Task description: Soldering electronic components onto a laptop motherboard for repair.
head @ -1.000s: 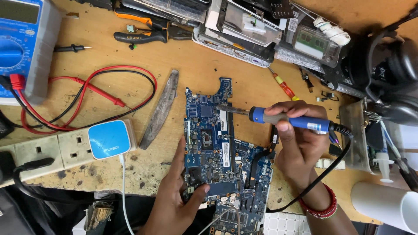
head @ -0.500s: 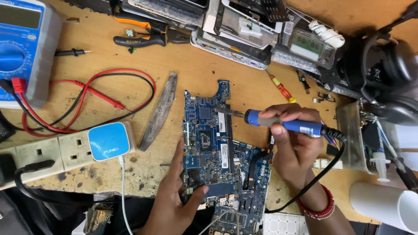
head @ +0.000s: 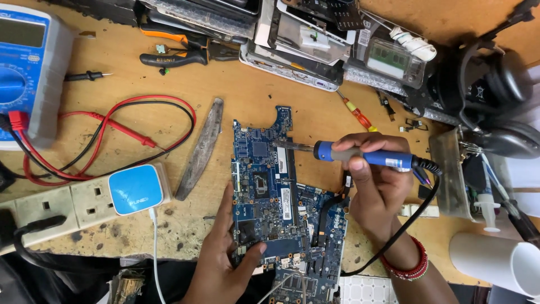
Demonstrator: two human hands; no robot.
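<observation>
- Circuit board [head: 281, 208]: blue, flat on wooden bench [head: 253, 95], centre-near, long axis running far to near.
- Left hand [head: 225, 264]: near edge, thumb and fingers closed on board's near-left corner, pinning it down.
- Right hand [head: 377, 186]: right of board, wrapped round soldering iron [head: 360, 155] w/ blue handle; red bead bracelet [head: 408, 264] on wrist.
- Iron lying approx. horizontal, metal tip pointing left, over board's far-right part; contact w/ board can't be told.
- Black cord [head: 394, 242] from iron's handle end looping near-left under wrist.
- Left of board: grey flat pry tool [head: 201, 147], white power strip w/ blue-white charger [head: 135, 188], red and black probe leads [head: 112, 129], blue multimeter [head: 25, 73] far-left.
- Far side: orange-black pliers [head: 174, 53], stacked device parts [head: 304, 39].
- Near-right: white cup [head: 495, 262] on its side.
</observation>
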